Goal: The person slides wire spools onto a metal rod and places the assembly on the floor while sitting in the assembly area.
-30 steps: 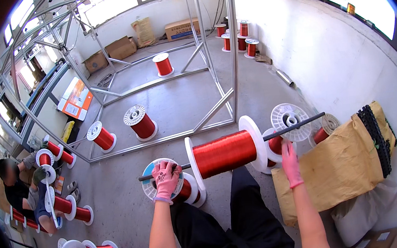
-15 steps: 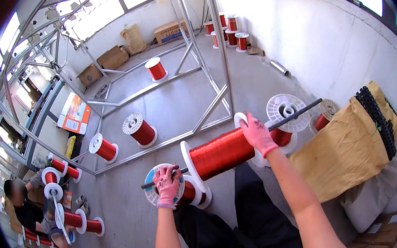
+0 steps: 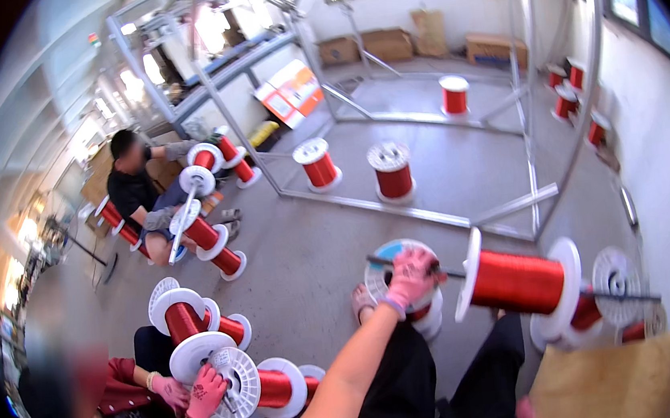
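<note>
My pink-gloved left hand [image 3: 412,276] has fingers clamped round a slim dark rod [image 3: 453,275]; its spool [image 3: 517,282], glossy red between 2 smooth white flanges [image 3: 572,276], sits right of the frame's centre. My right hand [image 3: 525,415] I can't tell.

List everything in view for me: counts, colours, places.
Rod: one, dark, right of centre.
Threaded spool: one, red and white, on the rod.
Nearby spools: several, red and white, near the rod's ends.
Metal frame: one, silver, upper centre.
Framed spools: three, red and white, inside the frame.
Farther spools: several, red, upper right.
Cardboard boxes: three, brown, at the back.
Upright sack: one, tan, at the back.
Printed panel: one, orange and white, upper centre.
Co-workers: two, in black and maroon, left.
Co-workers' spools: many, red, left.
Left hand: one, pink-gloved, gripping the rod.
Right hand: one, pink-gloved, lower edge, mostly cut off.
</note>
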